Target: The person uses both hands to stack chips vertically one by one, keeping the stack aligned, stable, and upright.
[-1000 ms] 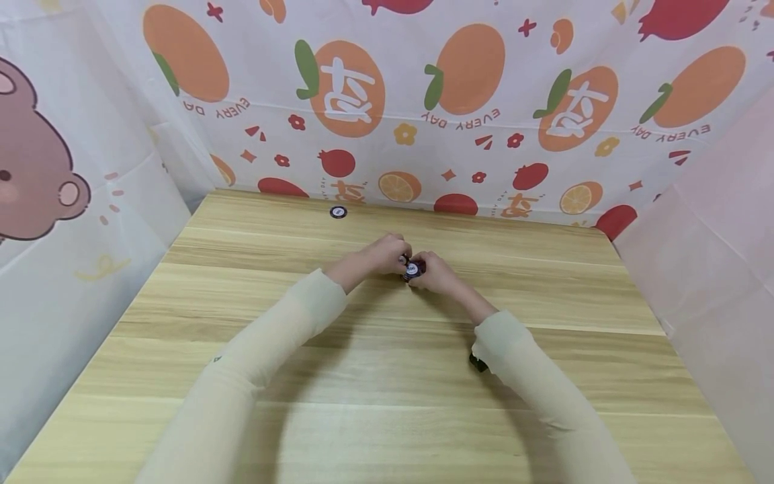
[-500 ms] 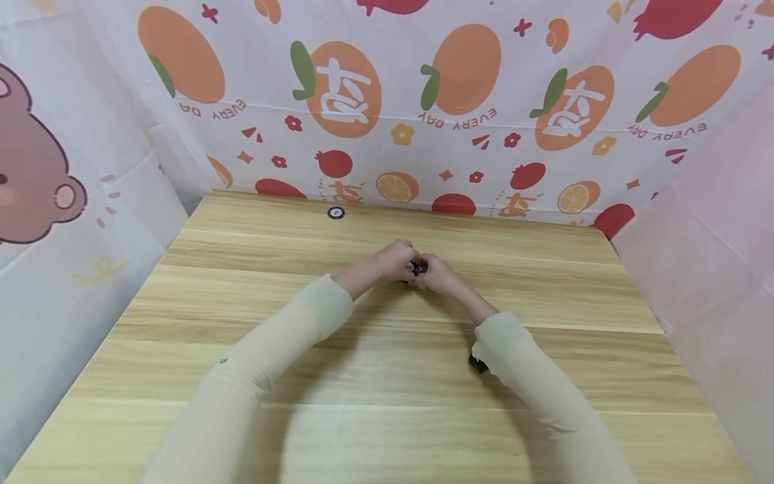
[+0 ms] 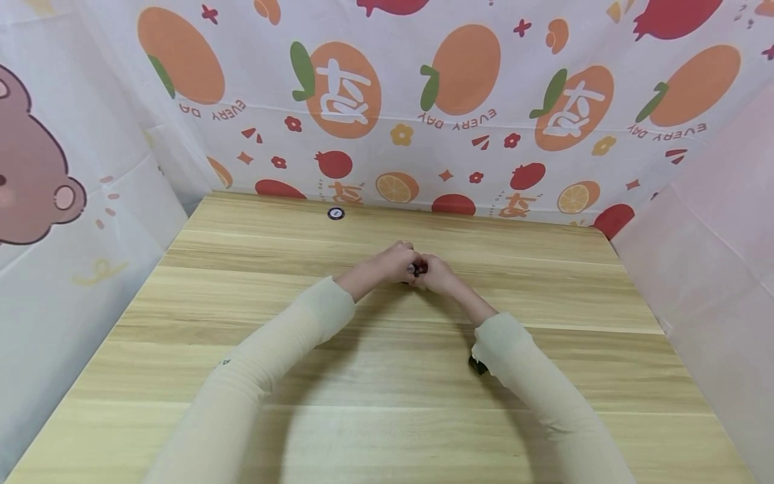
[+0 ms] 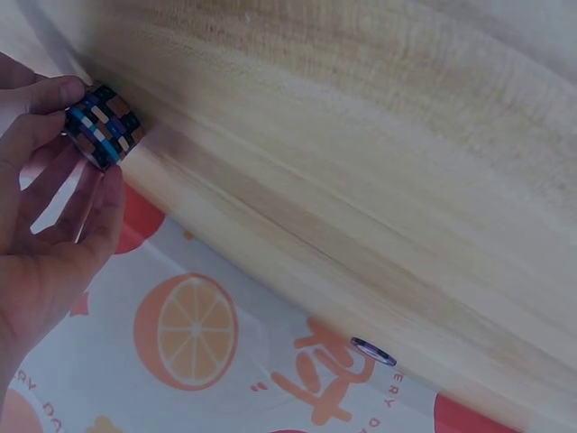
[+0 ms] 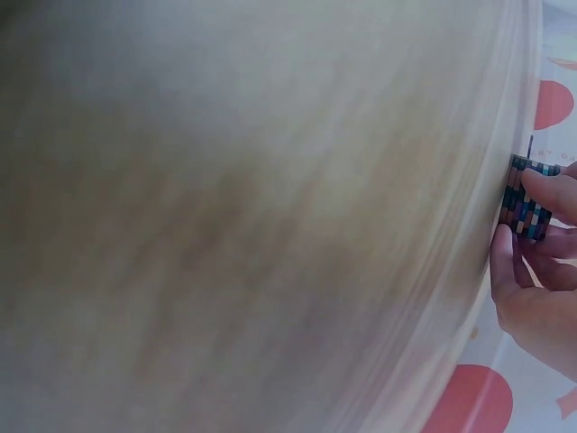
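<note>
Near the middle of the table, both hands meet around a short stack of poker chips (image 3: 417,269), mostly covered by fingers in the head view. My left hand (image 3: 397,262) curls its fingers at the stack's left and upper side. From the right, my right hand (image 3: 440,274) grips the same stack with thumb and fingers. The striped edges of the stacked chips (image 4: 104,126) show between fingertips in the left wrist view. In the right wrist view the stack (image 5: 526,200) stands upright close over the wood, a thumb lying along its side.
A single dark poker chip (image 3: 336,214) with a white centre lies flat near the table's back edge. Beside the right sleeve sits a small dark object (image 3: 478,364), partly covered by the cuff. A fruit-print curtain (image 3: 459,154) hangs behind the wooden table (image 3: 363,430).
My left hand has moved slightly right and down, from beside the stack to over it, covering the top chip's face. The right hand has stayed almost in place.
</note>
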A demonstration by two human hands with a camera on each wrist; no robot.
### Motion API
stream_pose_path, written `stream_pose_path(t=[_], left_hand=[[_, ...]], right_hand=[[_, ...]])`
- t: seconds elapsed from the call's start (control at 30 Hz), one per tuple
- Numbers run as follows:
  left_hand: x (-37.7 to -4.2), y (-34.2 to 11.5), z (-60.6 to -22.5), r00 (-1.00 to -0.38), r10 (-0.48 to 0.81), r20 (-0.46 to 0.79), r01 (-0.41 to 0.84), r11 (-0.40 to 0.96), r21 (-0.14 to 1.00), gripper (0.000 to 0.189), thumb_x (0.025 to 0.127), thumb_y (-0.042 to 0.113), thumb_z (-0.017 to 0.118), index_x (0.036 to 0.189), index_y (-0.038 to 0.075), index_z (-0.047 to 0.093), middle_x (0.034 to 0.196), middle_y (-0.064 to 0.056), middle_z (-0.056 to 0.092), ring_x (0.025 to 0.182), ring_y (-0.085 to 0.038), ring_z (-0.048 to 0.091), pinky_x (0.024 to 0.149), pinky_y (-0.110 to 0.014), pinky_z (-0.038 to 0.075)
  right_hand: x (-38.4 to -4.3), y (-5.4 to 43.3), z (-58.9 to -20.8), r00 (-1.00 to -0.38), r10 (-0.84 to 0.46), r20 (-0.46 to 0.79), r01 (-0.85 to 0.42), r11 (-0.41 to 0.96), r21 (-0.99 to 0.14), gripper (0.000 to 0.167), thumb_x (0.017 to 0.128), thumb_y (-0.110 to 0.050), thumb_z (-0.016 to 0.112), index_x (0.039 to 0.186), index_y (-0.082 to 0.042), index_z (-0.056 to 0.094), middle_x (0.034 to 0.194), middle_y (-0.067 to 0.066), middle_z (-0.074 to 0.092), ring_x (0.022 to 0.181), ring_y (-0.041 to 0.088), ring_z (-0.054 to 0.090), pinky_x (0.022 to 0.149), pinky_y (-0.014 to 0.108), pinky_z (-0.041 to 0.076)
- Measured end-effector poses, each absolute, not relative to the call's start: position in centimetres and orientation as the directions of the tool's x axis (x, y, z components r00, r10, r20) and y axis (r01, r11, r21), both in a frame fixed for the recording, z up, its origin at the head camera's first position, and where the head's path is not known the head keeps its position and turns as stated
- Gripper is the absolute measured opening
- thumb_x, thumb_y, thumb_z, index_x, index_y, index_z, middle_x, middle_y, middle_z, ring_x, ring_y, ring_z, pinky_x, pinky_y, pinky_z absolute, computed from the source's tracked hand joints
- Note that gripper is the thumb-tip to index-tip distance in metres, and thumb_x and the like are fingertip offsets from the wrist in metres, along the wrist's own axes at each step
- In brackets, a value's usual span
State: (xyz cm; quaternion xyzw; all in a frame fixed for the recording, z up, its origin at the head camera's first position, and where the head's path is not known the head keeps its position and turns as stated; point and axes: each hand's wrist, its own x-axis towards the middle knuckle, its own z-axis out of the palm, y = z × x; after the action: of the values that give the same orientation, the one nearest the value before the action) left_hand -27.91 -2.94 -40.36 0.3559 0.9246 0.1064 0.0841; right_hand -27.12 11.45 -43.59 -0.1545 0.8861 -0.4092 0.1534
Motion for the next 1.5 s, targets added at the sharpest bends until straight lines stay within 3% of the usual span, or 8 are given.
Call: stream_pose_path(t=[0.27,0.5,0.77,1.27,1.5], left_hand=[[-28.0,-3.4,-40.6,-0.738,0.671,-0.068,0.621,0.715,0.321,0.027,0.081,0.014,0.069,0.107,0.005,0.066,0.102,-0.012,0.054,0.096,-0.025,0.046,0.083,-0.033,0.041],[-28.0,-4.7,-40.5,-0.770,0.635,-0.066,0.567,0.727,0.388,0.046,0.078,0.016,0.072,0.117,-0.003,0.057,0.115,-0.018,0.053,0.107,-0.029,0.047,0.090,-0.034,0.039],[-28.2,-5.8,-41.2,-0.764,0.640,-0.081,0.570,0.728,0.382,0.034,0.082,0.016,0.070,0.108,-0.004,0.061,0.099,-0.012,0.057,0.091,-0.022,0.052,0.082,-0.032,0.043],[-28.2,-5.7,-41.4,-0.774,0.627,-0.090,0.547,0.733,0.405,0.030,0.084,0.016,0.068,0.106,-0.003,0.062,0.097,-0.010,0.057,0.088,-0.020,0.052,0.079,-0.031,0.043],[-28.0,-5.6,-41.2,-0.773,0.628,-0.089,0.553,0.736,0.391,0.029,0.083,0.015,0.069,0.105,-0.003,0.062,0.096,-0.011,0.057,0.087,-0.020,0.052,0.079,-0.031,0.043]], right_hand=[[-27.3,11.4,-43.9,-0.906,-0.393,-0.156,-0.143,0.631,-0.762,0.039,0.083,-0.005,0.066,0.119,0.001,0.053,0.106,0.012,0.056,0.093,0.021,0.050,0.077,0.031,0.043],[-27.1,11.7,-43.8,-0.904,-0.406,-0.135,-0.159,0.611,-0.775,0.049,0.080,-0.005,0.069,0.124,0.003,0.048,0.110,0.015,0.057,0.104,0.025,0.052,0.088,0.034,0.042],[-26.9,12.0,-43.9,-0.899,-0.423,-0.116,-0.137,0.522,-0.842,0.042,0.082,-0.008,0.069,0.118,0.003,0.053,0.108,0.014,0.058,0.101,0.023,0.055,0.084,0.032,0.044],[-26.8,12.0,-44.1,-0.906,-0.410,-0.107,-0.138,0.524,-0.840,0.038,0.085,-0.008,0.065,0.119,0.004,0.052,0.109,0.015,0.057,0.101,0.025,0.054,0.084,0.031,0.044],[-26.5,12.1,-43.8,-0.905,-0.411,-0.109,-0.120,0.494,-0.861,0.041,0.084,0.000,0.064,0.121,0.005,0.046,0.110,0.018,0.055,0.103,0.027,0.052,0.085,0.032,0.043]])
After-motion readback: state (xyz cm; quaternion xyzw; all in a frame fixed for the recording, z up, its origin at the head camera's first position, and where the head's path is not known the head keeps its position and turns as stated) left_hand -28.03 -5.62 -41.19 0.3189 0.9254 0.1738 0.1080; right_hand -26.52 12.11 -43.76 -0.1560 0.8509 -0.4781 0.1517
